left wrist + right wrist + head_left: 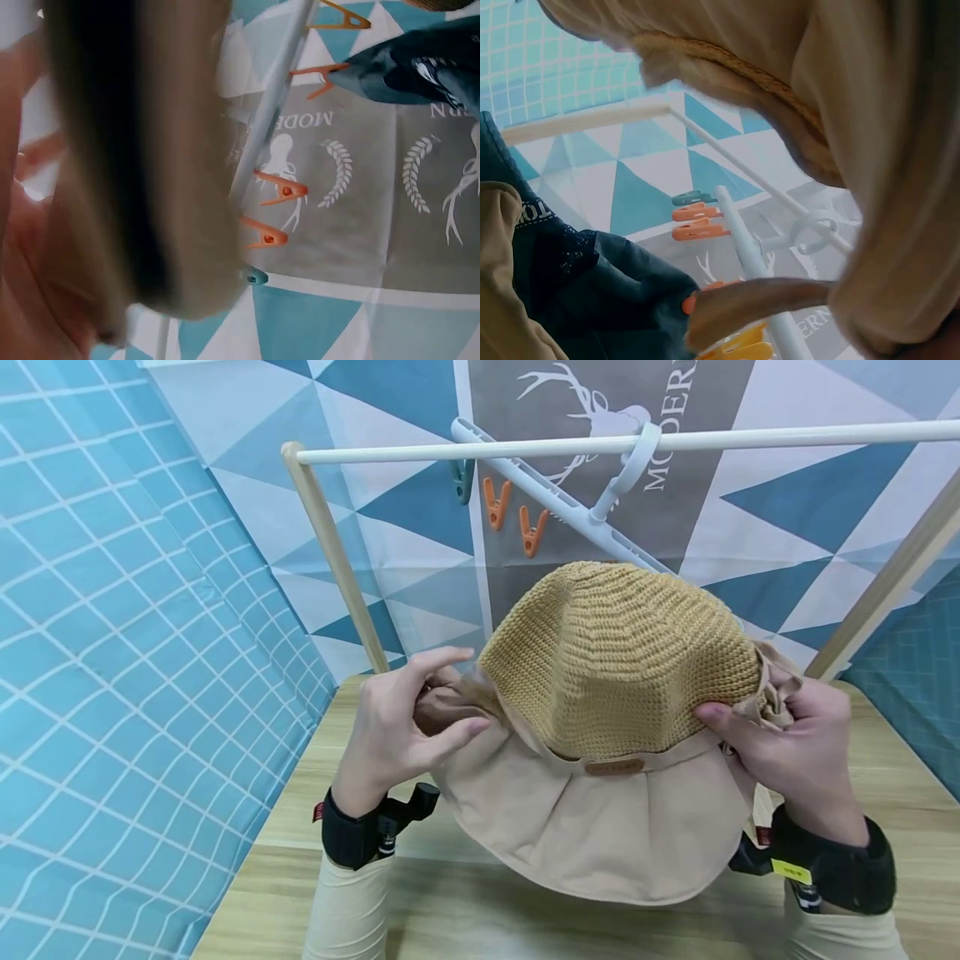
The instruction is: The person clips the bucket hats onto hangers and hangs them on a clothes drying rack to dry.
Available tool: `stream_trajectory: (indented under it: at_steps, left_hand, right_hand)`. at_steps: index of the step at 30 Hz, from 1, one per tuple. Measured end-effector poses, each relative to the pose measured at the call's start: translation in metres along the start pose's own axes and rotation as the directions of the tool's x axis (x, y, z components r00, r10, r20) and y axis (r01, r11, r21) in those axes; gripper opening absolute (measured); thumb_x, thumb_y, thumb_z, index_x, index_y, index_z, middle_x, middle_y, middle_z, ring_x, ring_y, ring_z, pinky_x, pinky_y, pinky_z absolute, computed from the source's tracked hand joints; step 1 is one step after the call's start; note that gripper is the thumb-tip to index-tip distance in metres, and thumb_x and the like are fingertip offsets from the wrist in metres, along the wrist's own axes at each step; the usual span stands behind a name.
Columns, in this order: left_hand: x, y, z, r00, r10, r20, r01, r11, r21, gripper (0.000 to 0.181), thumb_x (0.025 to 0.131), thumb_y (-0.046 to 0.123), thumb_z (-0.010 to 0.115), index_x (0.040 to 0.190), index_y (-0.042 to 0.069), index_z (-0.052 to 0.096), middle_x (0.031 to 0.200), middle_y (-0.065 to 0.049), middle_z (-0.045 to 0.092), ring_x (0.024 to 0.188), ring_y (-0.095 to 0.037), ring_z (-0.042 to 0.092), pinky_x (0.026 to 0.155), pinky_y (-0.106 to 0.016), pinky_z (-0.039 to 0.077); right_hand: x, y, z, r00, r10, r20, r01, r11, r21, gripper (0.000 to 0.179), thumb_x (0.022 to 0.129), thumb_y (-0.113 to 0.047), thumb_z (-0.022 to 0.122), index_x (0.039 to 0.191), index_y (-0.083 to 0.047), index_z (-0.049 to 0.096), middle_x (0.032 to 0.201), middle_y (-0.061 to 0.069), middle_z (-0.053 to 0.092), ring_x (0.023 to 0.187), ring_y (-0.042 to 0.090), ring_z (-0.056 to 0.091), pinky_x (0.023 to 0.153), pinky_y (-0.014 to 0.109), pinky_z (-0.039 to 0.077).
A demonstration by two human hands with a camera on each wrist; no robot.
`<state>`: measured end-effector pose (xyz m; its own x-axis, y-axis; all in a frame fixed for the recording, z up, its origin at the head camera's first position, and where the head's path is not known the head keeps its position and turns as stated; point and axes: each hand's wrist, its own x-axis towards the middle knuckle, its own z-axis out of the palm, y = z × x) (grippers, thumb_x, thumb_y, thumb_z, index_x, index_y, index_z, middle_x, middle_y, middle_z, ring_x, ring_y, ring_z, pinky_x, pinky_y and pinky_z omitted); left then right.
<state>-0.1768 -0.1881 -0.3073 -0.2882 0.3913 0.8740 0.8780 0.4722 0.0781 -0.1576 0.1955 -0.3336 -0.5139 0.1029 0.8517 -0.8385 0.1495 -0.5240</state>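
A sun hat (615,668) with a tan woven crown and a beige cloth brim hangs between my two hands, above the table. My left hand (393,718) holds the folded left side of the brim between thumb and fingers; the index finger sticks out straighter. At the right side, my right hand (798,743) pinches the hat where the brim bunches up, its thumb on the crown's edge. A small brown label (615,767) sits at the front of the crown. Close up, the brim (199,225) covers much of the left wrist view.
Behind the hat, a light-blue hanger (555,497) hangs from a white rail (450,452) on wooden posts (337,560). Orange clips (495,506) and a dark green clip (462,481) are on it. A dark cloth item (607,292) with white lettering hangs there too. The wooden table (300,827) lies below.
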Motion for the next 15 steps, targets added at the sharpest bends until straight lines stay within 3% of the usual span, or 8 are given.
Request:
stream_trajectory:
  at_steps: [4, 8, 10, 15]
  left_hand:
    - [0.002, 0.002, -0.001, 0.993, -0.1, 0.065, 0.107, 0.989, -0.102, 0.082, 0.108, 0.069, 0.061, 0.151, -0.002, 0.061, 0.107, -0.012, 0.084, 0.088, -0.021, 0.081, 0.081, -0.028, 0.059]
    - [0.002, 0.0, 0.001, 0.978, -0.171, 0.12, 0.186, 0.975, -0.123, 0.094, 0.108, 0.077, 0.053, 0.16, -0.001, 0.055, 0.118, -0.014, 0.084, 0.106, -0.027, 0.083, 0.094, -0.03, 0.062]
    - [0.001, -0.001, 0.002, 0.972, -0.191, 0.135, 0.207, 0.971, -0.118, 0.097, 0.108, 0.079, 0.05, 0.163, -0.002, 0.052, 0.124, -0.015, 0.084, 0.109, -0.027, 0.082, 0.094, -0.03, 0.06]
    - [0.001, -0.002, -0.003, 0.968, -0.219, 0.127, 0.236, 0.961, -0.147, 0.102, 0.108, 0.081, 0.049, 0.166, -0.003, 0.048, 0.144, -0.018, 0.077, 0.135, -0.034, 0.073, 0.117, -0.032, 0.051]
  right_hand:
    - [-0.001, -0.006, 0.011, 0.992, -0.091, -0.091, 0.095, 0.994, 0.044, 0.058, 0.082, -0.033, 0.105, 0.115, 0.01, 0.084, 0.122, -0.006, 0.086, 0.11, 0.001, 0.081, 0.1, 0.013, 0.056]
    - [-0.004, -0.01, 0.022, 0.974, -0.171, -0.15, 0.174, 0.985, 0.008, 0.075, 0.08, -0.045, 0.104, 0.117, 0.016, 0.081, 0.12, -0.009, 0.086, 0.108, -0.003, 0.081, 0.1, 0.011, 0.055]
    - [-0.005, -0.009, 0.026, 0.964, -0.216, -0.157, 0.216, 0.976, -0.013, 0.081, 0.08, -0.049, 0.103, 0.117, 0.019, 0.079, 0.117, -0.012, 0.086, 0.106, -0.006, 0.081, 0.099, 0.01, 0.056]
    - [-0.003, -0.007, 0.033, 0.94, -0.304, -0.154, 0.304, 0.952, -0.026, 0.079, 0.082, -0.049, 0.102, 0.11, 0.021, 0.079, 0.115, -0.01, 0.086, 0.107, -0.005, 0.081, 0.101, 0.011, 0.057]
